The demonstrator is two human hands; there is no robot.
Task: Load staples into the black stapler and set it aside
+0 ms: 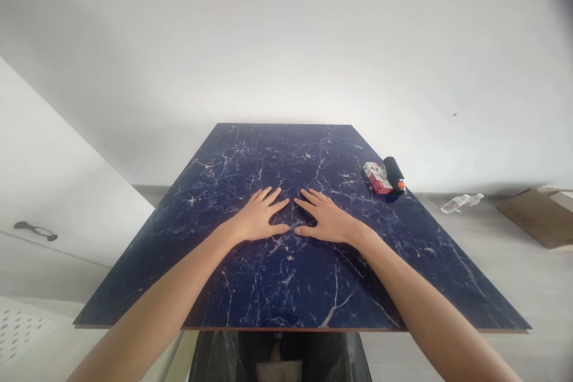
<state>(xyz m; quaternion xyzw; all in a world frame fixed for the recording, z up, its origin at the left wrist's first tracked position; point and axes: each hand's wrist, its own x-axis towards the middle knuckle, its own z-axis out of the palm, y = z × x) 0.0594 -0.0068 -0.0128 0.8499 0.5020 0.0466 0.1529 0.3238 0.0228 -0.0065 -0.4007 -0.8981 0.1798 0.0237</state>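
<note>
My left hand lies palm down with its fingers spread on a dark blue table top veined with white. Beside it, my right hand rests flat in the same way, fingers apart. The two thumbs point toward each other with a narrow gap between them. Neither hand holds anything. Toward the right edge of the table, beyond my right hand, a small red and white box sits against a black cylinder with an orange band.
A pale wall rises behind the table. On the left stands a white cabinet front with a dark handle. On the floor at right are a crumpled clear plastic piece and an open cardboard box.
</note>
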